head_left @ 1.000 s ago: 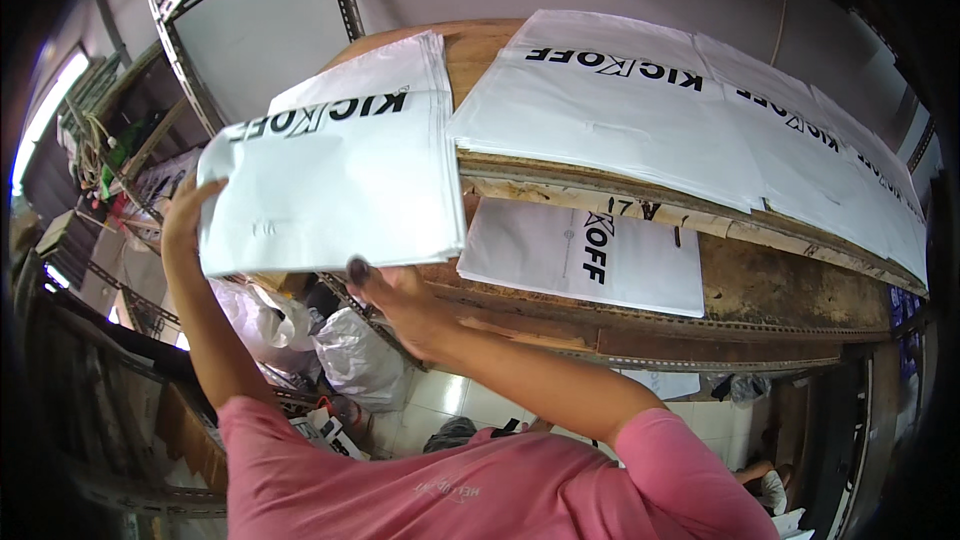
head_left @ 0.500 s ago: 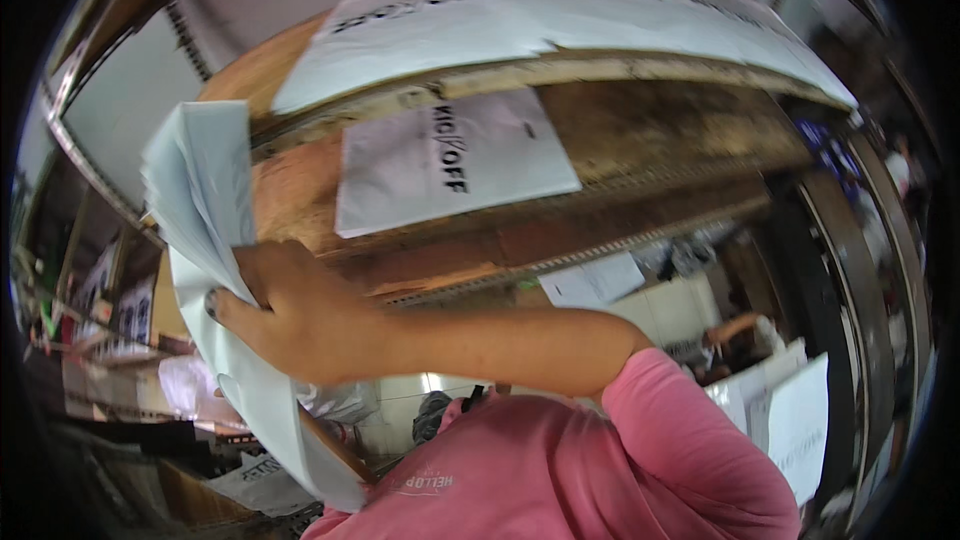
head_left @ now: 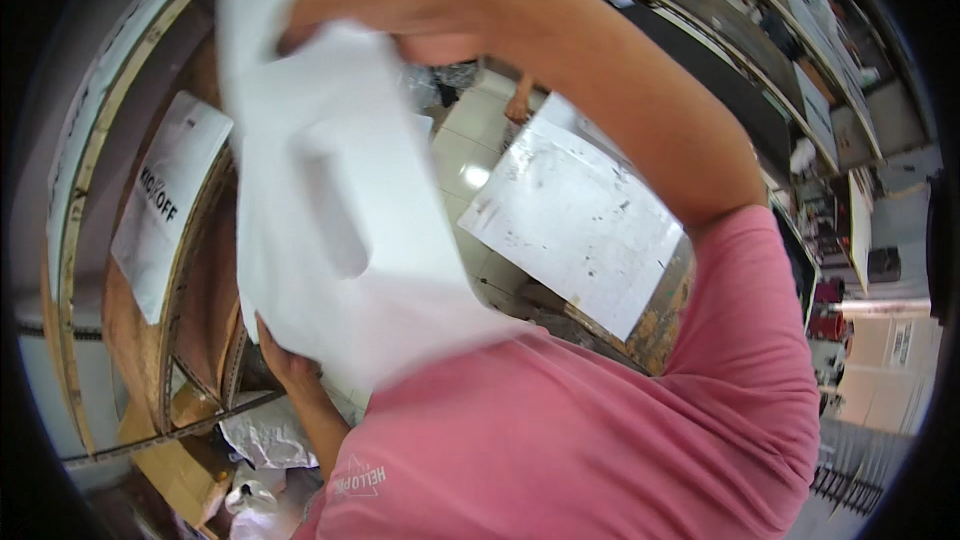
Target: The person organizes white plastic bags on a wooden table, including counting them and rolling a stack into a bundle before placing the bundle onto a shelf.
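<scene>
White bags [head_left: 275, 200], blurred by motion, hang spread out in front of my chest, covering much of the view's left middle. A grey oval in them looks like a cut-out handle. My right hand [head_left: 335, 15] reaches across from the right and grips their upper part, its fingers partly hidden in the white material. Lower down, my left hand [head_left: 290, 365] holds the bags' lower left edge, with the thumb side showing and the other fingers behind. How many layers there are I cannot tell.
On a curved-looking wooden shelf [head_left: 125, 340] at left lies a white bag with black print [head_left: 175, 205]. Below are a cardboard box [head_left: 180, 470] and crumpled plastic [head_left: 265, 435]. A white sheet with dark specks [head_left: 575, 230] rests on a worn table. Another person's hand [head_left: 517, 108] shows beyond it.
My view has swung to the right, away from the shelf. The white bags, bunched and upright at left before, are now spread across my front. My right arm has risen.
</scene>
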`<state>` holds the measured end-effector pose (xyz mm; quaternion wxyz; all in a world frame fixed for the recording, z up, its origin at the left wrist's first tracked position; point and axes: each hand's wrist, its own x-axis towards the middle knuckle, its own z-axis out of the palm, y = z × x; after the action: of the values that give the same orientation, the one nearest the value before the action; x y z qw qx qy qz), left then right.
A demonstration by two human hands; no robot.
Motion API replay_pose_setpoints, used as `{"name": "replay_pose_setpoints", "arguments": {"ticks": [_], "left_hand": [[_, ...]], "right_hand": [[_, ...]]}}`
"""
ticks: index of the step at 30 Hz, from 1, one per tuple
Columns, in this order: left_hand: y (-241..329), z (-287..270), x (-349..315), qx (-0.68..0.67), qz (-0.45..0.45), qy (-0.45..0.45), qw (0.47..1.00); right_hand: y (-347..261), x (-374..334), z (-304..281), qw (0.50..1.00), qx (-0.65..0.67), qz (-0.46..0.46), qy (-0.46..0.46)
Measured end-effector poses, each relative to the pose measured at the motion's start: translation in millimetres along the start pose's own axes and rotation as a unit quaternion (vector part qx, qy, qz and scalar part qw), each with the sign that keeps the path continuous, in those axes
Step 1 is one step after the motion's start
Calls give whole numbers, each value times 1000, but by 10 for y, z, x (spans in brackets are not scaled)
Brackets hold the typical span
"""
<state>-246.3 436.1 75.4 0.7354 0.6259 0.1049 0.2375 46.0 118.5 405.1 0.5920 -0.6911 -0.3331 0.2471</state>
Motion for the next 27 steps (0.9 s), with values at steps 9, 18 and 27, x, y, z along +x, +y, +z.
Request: {"name": "replay_pose_setpoints", "arguments": {"ticks": [9, 18, 27], "left_hand": [[-427, 1957, 638, -79, -196, -49, 976], [-1899, 2934, -94, 59, -235, -186, 952], [-2360, 2921, -186, 355, -208, -209, 887]], "right_hand": [[1559, -3256, -1115, 852, 167, 268, 418], [3933, -5716, -937, 718, 167, 360, 572], [4761, -5961, -418, 675, -99, 440, 584]]}}
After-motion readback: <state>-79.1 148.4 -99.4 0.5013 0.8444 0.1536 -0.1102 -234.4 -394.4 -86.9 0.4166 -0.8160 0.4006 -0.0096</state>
